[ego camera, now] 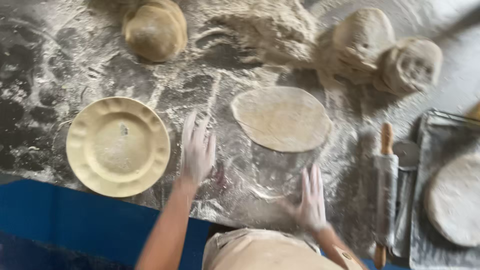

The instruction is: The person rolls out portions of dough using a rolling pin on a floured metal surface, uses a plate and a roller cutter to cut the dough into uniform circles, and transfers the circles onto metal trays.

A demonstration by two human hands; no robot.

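A flat rolled round of dough (281,118) lies on the floured dark worktop (45,75). My left hand (197,150) is flour-dusted, fingers spread, hovering between the cream plate (118,146) and the dough round, holding nothing. My right hand (311,197) is also floury and spread flat, just below the dough round near the worktop's front edge, empty. Both hands are blurred.
A wooden rolling pin (386,192) lies upright right of my right hand. A metal tray (440,150) at far right holds another flat dough round (456,200). Dough balls sit at the back: one (155,30) top left, two (362,37) (412,65) top right. A flour pile (270,27) sits between.
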